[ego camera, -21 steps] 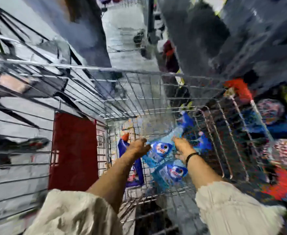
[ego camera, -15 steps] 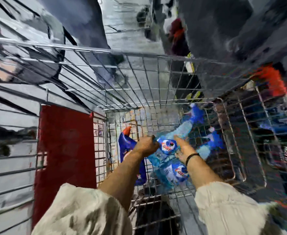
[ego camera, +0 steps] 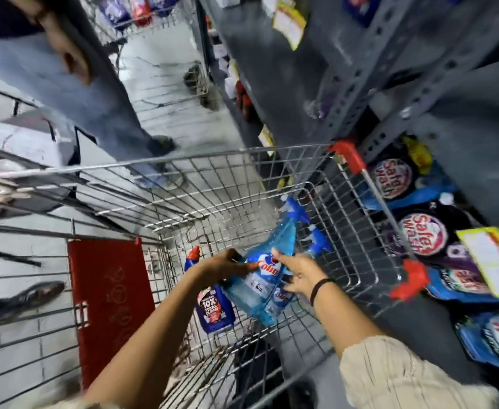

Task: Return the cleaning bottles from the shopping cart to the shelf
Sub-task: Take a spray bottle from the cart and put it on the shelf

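Observation:
Inside the wire shopping cart [ego camera: 345,237] two light-blue spray bottles lie side by side. My left hand [ego camera: 224,265] grips the upper spray bottle [ego camera: 275,246] at its body. My right hand [ego camera: 298,276] rests over both, its fingers wrapped on the lower spray bottle [ego camera: 277,302], whose blue trigger head [ego camera: 319,240] sticks out behind. A dark-blue cleaner bottle with a red cap [ego camera: 213,305] lies in the cart to the left of my left wrist. The grey metal shelf [ego camera: 419,93] stands to the right of the cart.
Blue and black detergent pouches [ego camera: 422,234] fill the low shelf beside the cart, with a yellow price tag [ego camera: 496,261] in front. A red child-seat flap [ego camera: 109,296] closes the cart's near left. Another person's legs [ego camera: 94,107] stand in the aisle beyond the cart.
My view has swung right and up, bringing the shelf into sight. Both hands have closed tighter on the spray bottles, and the upper one has risen slightly off the cart floor.

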{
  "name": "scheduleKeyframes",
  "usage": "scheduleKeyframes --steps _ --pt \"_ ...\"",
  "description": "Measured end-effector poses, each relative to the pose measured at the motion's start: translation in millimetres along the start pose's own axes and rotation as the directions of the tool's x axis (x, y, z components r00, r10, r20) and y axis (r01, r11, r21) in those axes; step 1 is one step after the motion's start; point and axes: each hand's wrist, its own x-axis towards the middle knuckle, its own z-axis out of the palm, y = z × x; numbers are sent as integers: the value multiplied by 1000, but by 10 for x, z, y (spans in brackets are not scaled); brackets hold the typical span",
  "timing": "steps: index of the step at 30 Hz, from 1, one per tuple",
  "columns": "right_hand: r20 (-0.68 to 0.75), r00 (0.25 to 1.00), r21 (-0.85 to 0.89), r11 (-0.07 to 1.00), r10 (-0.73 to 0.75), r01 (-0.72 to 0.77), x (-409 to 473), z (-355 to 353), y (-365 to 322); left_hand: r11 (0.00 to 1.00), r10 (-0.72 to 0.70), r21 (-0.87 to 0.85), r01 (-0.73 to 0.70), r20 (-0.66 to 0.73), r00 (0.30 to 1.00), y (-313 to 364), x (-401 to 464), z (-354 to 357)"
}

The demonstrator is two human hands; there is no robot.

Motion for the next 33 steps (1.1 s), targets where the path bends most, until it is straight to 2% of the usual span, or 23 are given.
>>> scheduleKeyframes --steps 2,6,10,13,16,18,21,22,23,26,29,33 --pt "51 997 63 997 -56 53 -429 -144 26 998 43 49 -43 -1 999 179 -418 115" --pt "34 960 141 953 -277 270 -1289 -570 163 966 209 155 -207 4 978 438 -1136 562" --pt "-91 829 177 810 -552 559 -2050 -1170 354 895 421 139 -423 47 906 656 -1661 1170" --pt "-184 735 194 709 -652 678 -2547 -1745 591 819 549 102 -565 152 822 843 -2006 1801" --pt "-321 616 127 611 -720 781 -2961 -2271 834 726 646 114 -679 225 729 999 -2085 2375" --pt "-426 529 48 566 -734 823 -3223 -2690 1051 625 693 190 -757 310 650 1132 -2040 2843" --pt "-569 361 -98 497 -739 862 -3549 -3317 1353 480 740 207 -853 427 520 1377 -2009 3641" --pt "-616 294 -152 477 -731 866 -3672 -3550 1471 407 758 202 -891 469 452 1471 -2013 3962" --pt "-644 256 -185 471 -721 863 -3736 -3706 1538 377 765 197 -905 484 424 1527 -1991 4187" --pt "-757 143 -241 476 -637 846 -4039 -4263 1854 381 708 141 -914 591 386 1724 -2022 5075" --pt "-823 19 -311 480 -567 820 -4234 -4738 2142 355 650 65 -933 700 296 1807 -2067 5856" --pt "-881 -20 -301 527 -472 795 -4331 -5154 2470 415 562 22 -909 780 275 1754 -2166 6513"
